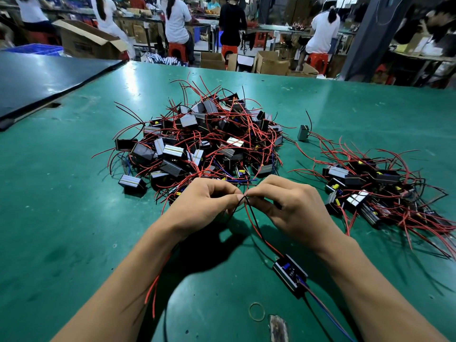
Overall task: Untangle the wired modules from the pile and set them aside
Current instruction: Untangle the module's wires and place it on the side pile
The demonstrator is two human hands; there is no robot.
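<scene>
One module (290,270) lies on the green table (61,193) at about 5 o'clock from the grip point, close beside the right forearm. Its long axis goes from 10 o'clock to 4 o'clock. Its red and black wires (254,224) climb from it to the place where both hands meet. The left hand (204,206) and the right hand (292,209) both pinch these wires between curled fingertips, knuckles up. The pile (202,144) is at 12 o'clock and the sorted group (380,193) at 3 o'clock, so I judge the right hand is nearer for setting the module aside.
</scene>
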